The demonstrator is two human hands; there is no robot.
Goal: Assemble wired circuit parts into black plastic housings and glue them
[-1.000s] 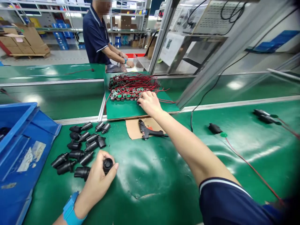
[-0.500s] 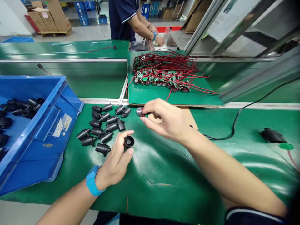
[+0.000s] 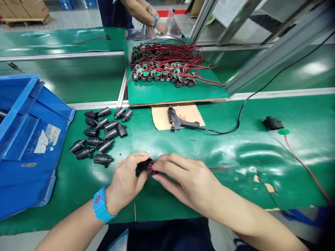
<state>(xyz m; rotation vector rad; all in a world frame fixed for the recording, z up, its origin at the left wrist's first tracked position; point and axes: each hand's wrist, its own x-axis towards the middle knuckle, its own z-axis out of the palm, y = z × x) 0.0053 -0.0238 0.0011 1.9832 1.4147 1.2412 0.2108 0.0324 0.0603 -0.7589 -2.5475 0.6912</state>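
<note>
My left hand (image 3: 128, 177) is closed around a black plastic housing (image 3: 141, 165), its open end turned to the right. With thumb and fingers, my right hand (image 3: 183, 176) pinches a small round wired part (image 3: 152, 166) with red around its rim. That part meets the mouth of the housing; how deep it sits inside is hidden by my fingers. A red wire (image 3: 220, 169) shows to the right of my right hand. Left of my hands lie several loose black housings (image 3: 106, 146) on the green mat (image 3: 167, 209).
A blue bin (image 3: 23, 174) stands at the left. Behind, a raised green board (image 3: 162, 96) carries several red-wired round parts (image 3: 167, 71). A glue gun (image 3: 180, 120) lies on cardboard (image 3: 159, 118), its cord trailing right. Another black housing (image 3: 273, 123) sits at right. A co-worker's arms (image 3: 141, 12) show beyond.
My right hand has come down from near the raised board and brought the wired part to the mouth of the housing in my left hand. The glue gun is now uncovered; the view has shifted.
</note>
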